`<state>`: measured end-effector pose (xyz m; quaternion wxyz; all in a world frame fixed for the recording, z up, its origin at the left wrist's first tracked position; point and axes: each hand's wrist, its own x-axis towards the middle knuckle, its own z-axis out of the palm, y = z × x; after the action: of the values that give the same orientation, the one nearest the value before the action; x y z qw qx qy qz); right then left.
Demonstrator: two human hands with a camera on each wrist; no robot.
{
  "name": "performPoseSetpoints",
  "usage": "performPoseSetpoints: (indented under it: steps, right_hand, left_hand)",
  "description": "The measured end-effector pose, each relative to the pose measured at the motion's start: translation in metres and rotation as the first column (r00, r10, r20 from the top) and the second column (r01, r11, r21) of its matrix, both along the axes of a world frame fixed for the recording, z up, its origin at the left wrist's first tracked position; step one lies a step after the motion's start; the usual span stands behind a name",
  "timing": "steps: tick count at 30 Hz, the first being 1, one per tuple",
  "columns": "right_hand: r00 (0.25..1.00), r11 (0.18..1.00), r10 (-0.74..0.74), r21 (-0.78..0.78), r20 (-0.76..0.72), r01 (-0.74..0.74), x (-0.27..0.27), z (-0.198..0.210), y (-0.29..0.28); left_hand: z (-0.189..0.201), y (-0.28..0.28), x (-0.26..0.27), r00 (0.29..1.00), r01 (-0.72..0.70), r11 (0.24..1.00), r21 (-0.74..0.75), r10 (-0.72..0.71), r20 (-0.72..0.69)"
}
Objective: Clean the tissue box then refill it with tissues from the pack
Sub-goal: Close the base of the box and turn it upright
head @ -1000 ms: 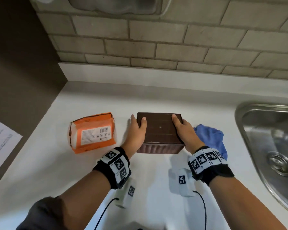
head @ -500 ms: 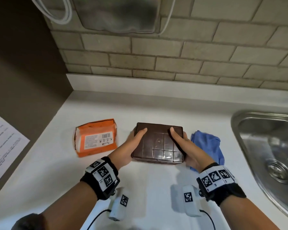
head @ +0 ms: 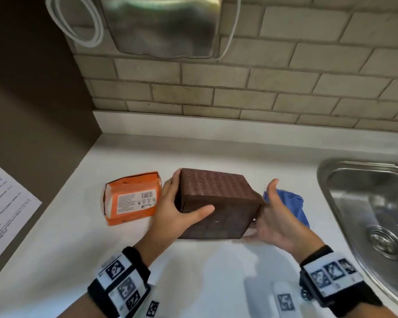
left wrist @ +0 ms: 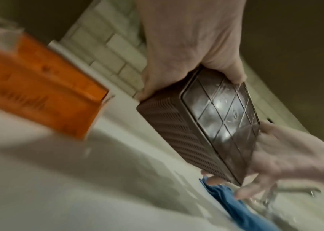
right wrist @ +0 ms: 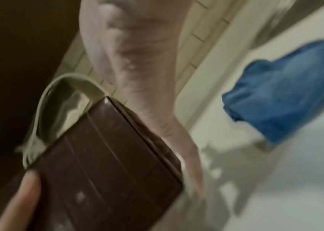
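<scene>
The brown tissue box (head: 216, 203) is tilted up off the white counter, its woven side on top and its gridded base toward me. My left hand (head: 174, 211) grips its left end, thumb laid across the base and fingers behind. My right hand (head: 274, 223) supports the right end with spread, straight fingers and raised thumb. The left wrist view shows the box (left wrist: 206, 125) between both hands, with the right hand (left wrist: 285, 156) at its far end. The orange tissue pack (head: 131, 200), torn open on top, lies left of the box. A blue cloth (head: 292, 205) lies to the right.
A steel sink (head: 365, 203) is set into the counter at the right. A printed sheet (head: 5, 214) hangs on the dark panel at the left. On the tiled wall above hang a metal dispenser (head: 163, 24) and a looped white cable (head: 87, 26).
The box has come up off the counter and tipped, so its base now faces me. My right hand slid from the top to the right end and spread its fingers.
</scene>
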<state>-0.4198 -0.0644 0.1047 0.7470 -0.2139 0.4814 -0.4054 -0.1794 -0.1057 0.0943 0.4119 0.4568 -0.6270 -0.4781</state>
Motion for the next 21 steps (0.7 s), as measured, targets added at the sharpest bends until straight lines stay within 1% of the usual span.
performPoseSetpoints:
  steps: [1,2,3,5,6,7,8,9,10,11,12,13,14,15,16,17,18,19,20,21]
  right_hand:
    - [0.995,0.998,0.046,0.043,0.089,-0.05,-0.003,0.007,0.001]
    - [0.988,0.993,0.066,0.086,0.138,-0.078,-0.008,0.01,-0.001]
    - [0.987,0.988,0.059,0.134,0.148,-0.079,-0.011,0.014,-0.001]
    - [0.996,0.977,-0.038,0.212,0.074,0.022,-0.015,0.022,-0.005]
    - [0.996,0.972,-0.076,0.227,0.038,0.066,-0.017,0.025,-0.006]
    - [0.997,0.968,-0.078,0.241,0.026,0.07,-0.019,0.028,-0.007]
    - [0.998,0.97,-0.045,0.241,0.031,0.037,-0.019,0.033,-0.006]
    - [0.999,0.974,0.001,0.228,0.037,-0.01,-0.019,0.035,-0.005]
    - [1.0,0.975,0.023,0.219,0.02,-0.027,-0.02,0.037,-0.003]
    - [0.999,0.982,0.032,0.189,0.01,-0.033,-0.02,0.039,-0.002]
    - [1.0,0.986,0.009,0.165,0.007,-0.01,-0.021,0.036,-0.001]
    - [1.0,0.991,-0.02,0.13,0.007,0.019,-0.021,0.035,-0.001]
    - [0.999,0.994,-0.048,0.096,-0.016,0.05,-0.02,0.033,0.0]
    - [0.996,0.996,-0.072,0.047,-0.048,0.075,-0.02,0.028,-0.001]
    - [0.993,0.996,-0.087,0.003,-0.084,0.088,-0.018,0.025,0.0]
    - [0.989,0.995,-0.092,-0.05,-0.118,0.087,-0.016,0.021,0.001]
    - [0.985,0.992,-0.095,-0.093,-0.148,0.081,-0.013,0.018,0.001]
    - [0.982,0.99,-0.084,-0.13,-0.17,0.062,-0.01,0.014,0.001]
    - [0.982,0.988,-0.069,-0.147,-0.178,0.043,-0.006,0.011,0.001]
    - [0.981,0.986,-0.052,-0.164,-0.186,0.021,-0.003,0.008,0.001]
  left_hand:
    - [0.003,0.004,0.004,0.996,0.038,0.991,-0.125,-0.028,0.081]
    - [0.008,0.009,0.006,0.984,0.097,0.962,-0.257,-0.054,0.169]
    - [0.012,0.013,0.008,0.965,0.168,0.903,-0.395,-0.07,0.252]
    - [0.019,0.02,0.009,0.933,0.29,0.723,-0.627,-0.068,0.353]
    - [0.02,0.021,0.01,0.926,0.329,0.624,-0.708,-0.068,0.371]
    - [0.02,0.02,0.011,0.922,0.357,0.541,-0.761,-0.074,0.38]
    - [0.017,0.018,0.013,0.918,0.376,0.483,-0.791,-0.078,0.389]
    - [0.015,0.016,0.015,0.913,0.391,0.454,-0.801,-0.083,0.399]
    - [0.013,0.015,0.017,0.903,0.41,0.469,-0.783,-0.09,0.419]
    - [0.012,0.014,0.019,0.887,0.431,0.526,-0.734,-0.098,0.45]
    - [0.012,0.013,0.021,0.858,0.459,0.624,-0.632,-0.128,0.498]
    - [0.013,0.012,0.023,0.822,0.481,0.744,-0.463,-0.2,0.533]
    - [0.01,0.011,0.025,0.8,0.488,0.829,-0.273,-0.3,0.52]
    - [0.007,0.01,0.027,0.791,0.505,0.855,-0.115,-0.405,0.459]
    - [0.003,0.009,0.028,0.797,0.528,0.849,0.003,-0.497,0.343]
    - [-0.001,0.008,0.029,0.805,0.559,0.825,0.083,-0.564,0.184]
    - [-0.003,0.007,0.027,0.817,0.566,0.811,0.146,-0.576,0.036]
    - [-0.004,0.005,0.023,0.843,0.536,0.821,0.197,-0.533,-0.073]
    - [-0.004,0.003,0.017,0.879,0.477,0.843,0.249,-0.458,-0.133]
    - [-0.004,-0.001,0.01,0.909,0.417,0.852,0.316,-0.386,-0.159]
